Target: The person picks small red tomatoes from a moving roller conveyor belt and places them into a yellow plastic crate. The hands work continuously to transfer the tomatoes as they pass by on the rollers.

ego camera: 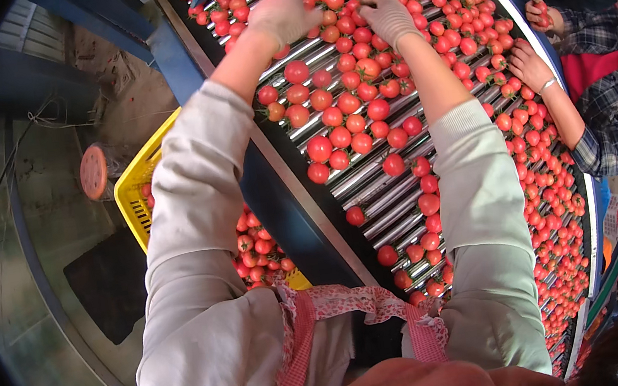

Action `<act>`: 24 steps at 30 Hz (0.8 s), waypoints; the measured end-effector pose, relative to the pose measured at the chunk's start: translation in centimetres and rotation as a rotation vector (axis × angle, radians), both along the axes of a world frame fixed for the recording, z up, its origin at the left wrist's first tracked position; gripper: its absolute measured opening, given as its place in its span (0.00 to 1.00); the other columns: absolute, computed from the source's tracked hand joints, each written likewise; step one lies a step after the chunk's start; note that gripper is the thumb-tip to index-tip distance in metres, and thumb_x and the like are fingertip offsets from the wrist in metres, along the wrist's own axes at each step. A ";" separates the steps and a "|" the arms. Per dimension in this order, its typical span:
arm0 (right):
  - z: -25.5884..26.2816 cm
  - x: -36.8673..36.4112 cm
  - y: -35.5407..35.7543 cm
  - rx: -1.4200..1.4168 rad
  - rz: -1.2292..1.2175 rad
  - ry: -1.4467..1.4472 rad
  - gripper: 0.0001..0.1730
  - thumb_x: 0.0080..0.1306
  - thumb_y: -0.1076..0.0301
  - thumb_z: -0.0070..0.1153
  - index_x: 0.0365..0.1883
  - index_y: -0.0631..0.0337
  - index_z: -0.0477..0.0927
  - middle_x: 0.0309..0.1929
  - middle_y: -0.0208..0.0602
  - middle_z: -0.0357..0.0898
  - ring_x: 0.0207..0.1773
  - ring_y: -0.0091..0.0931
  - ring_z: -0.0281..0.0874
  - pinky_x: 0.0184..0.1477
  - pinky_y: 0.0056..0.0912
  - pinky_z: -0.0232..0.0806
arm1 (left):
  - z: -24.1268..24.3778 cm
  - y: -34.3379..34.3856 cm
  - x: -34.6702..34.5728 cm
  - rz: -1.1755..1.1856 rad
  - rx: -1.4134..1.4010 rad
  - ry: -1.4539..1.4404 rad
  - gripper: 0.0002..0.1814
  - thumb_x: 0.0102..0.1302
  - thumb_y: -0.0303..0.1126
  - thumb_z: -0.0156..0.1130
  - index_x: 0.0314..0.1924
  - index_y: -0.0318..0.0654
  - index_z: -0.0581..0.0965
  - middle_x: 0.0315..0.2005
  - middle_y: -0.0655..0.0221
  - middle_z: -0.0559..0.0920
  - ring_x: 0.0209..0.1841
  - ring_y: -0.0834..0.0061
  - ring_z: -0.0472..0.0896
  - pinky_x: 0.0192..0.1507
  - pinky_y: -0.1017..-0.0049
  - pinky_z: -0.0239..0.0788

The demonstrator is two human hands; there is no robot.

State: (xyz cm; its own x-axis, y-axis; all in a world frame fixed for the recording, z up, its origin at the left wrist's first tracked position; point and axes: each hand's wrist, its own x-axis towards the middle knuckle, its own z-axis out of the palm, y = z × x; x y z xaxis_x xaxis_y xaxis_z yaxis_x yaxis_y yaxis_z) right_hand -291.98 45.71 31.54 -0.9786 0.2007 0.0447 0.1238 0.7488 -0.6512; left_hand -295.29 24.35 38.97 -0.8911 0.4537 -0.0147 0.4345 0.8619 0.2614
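Observation:
Red tomatoes [319, 149], many with green stems, lie on a metal roller conveyor [367, 188]. My left hand [285, 15], in a thin pale glove, reaches over the upper part of the rollers. Motion blur hides whether a tomato is between its thumb and fingers. To its right, my right hand [386, 17], gloved the same way, bends down among the tomatoes. Its fingertips look dark, and whether they grip one is unclear. Between my forearms the fruit lies loosely scattered, with bare rollers showing.
A yellow plastic crate [150, 167] holding tomatoes stands left of the blue conveyor frame [289, 219]. Opposite, a co-worker's hand [529, 65] rests at the fruit, and the other holds tomatoes [542, 16]. A round orange stool [93, 171] stands farther left.

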 end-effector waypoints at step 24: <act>3.4 5.7 -9.7 0.025 0.388 -0.027 0.28 0.60 0.56 0.56 0.59 0.55 0.76 0.52 0.49 0.80 0.56 0.41 0.78 0.58 0.44 0.69 | 0.1 -2.9 -3.0 -0.161 0.990 -0.522 0.29 0.71 0.47 0.53 0.66 0.38 0.69 0.53 0.60 0.80 0.47 0.63 0.82 0.51 0.66 0.74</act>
